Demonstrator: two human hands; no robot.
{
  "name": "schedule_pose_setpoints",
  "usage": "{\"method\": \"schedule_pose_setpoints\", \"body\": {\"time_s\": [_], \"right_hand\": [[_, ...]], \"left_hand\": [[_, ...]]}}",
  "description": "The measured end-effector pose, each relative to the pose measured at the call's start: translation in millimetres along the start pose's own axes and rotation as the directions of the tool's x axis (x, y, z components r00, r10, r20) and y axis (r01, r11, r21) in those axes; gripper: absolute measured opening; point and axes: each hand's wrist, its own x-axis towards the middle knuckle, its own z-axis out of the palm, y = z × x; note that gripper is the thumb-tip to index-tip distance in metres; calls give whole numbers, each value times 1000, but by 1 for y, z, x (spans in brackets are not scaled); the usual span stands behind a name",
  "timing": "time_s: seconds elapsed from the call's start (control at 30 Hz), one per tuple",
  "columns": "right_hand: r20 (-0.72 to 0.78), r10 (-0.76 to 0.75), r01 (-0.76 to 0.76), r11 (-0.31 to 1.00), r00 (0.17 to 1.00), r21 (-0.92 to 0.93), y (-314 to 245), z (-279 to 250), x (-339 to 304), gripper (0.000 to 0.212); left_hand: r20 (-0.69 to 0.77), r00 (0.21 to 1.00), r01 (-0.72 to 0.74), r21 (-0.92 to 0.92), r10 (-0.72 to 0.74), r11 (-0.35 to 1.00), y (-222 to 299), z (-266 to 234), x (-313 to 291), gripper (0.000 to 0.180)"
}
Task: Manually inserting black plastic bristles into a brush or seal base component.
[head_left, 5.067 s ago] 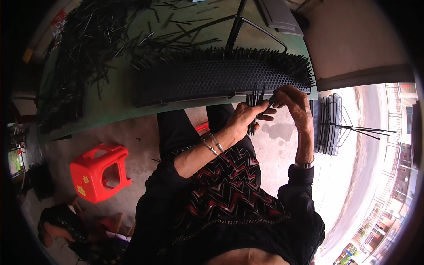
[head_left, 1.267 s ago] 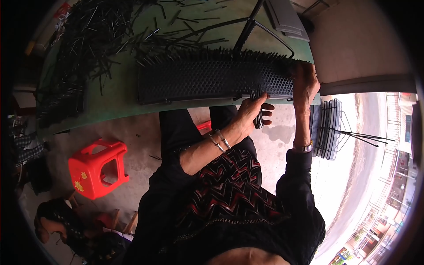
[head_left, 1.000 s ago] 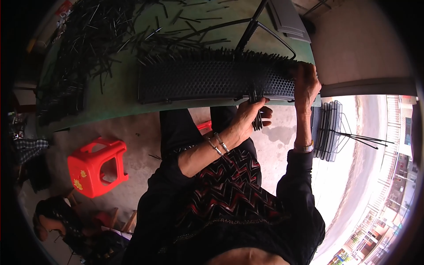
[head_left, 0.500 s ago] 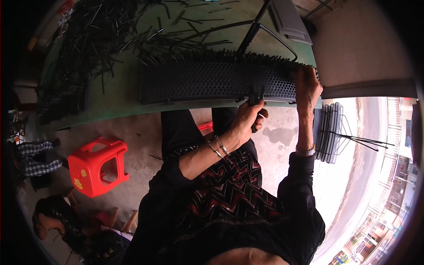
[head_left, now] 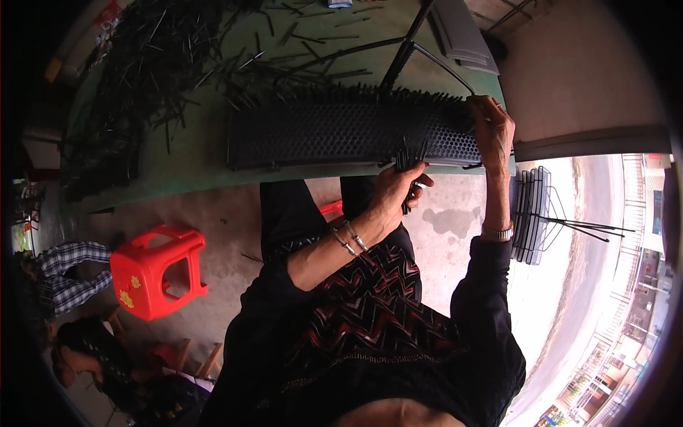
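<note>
A long black perforated panel [head_left: 313, 139] lies along the table's near edge, with a dense row of thin black strips [head_left: 341, 94] standing along its far side. My left hand [head_left: 390, 192] is wrapped round a bundle of black strips [head_left: 405, 153], held at the panel's front edge. My right hand [head_left: 492, 135] is closed at the panel's right end, fingertips pinched beside the last strips of the row. What lies between those fingertips is too small to make out. Behind the row rises a black metal rod frame [head_left: 402, 60].
Loose black strips [head_left: 156, 64] are heaped on the green table [head_left: 196, 153], at its far left. Grey flat sheets [head_left: 459, 39] lie at the back right. A red plastic stool [head_left: 142, 285] stands on the floor at left, near another person's checked sleeves [head_left: 71, 274]. A black rack [head_left: 530, 217] stands at right.
My right hand has shifted slightly up and left along the panel's end. The left hand keeps its hold on the bundle. At the far left, the checked cloth has moved toward the stool.
</note>
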Motion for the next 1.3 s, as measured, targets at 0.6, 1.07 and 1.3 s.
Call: {"method": "schedule_pose_setpoints", "body": {"time_s": [0.6,1.07,1.3], "right_hand": [[-25,-182,164,932,983,-323,3,11,-5,12],[-63,-114,88,941,991,-326,-6,23,-12,20],[49,-194,193,854,980,-484,0,40,2,12]], "left_hand": [[6,1000,-7,6,7,1000,1,3,-3,26],[-20,1000,-11,-9,10,1000,0,2,0,21],[5,1000,-7,-35,8,999,0,5,-3,19]]}}
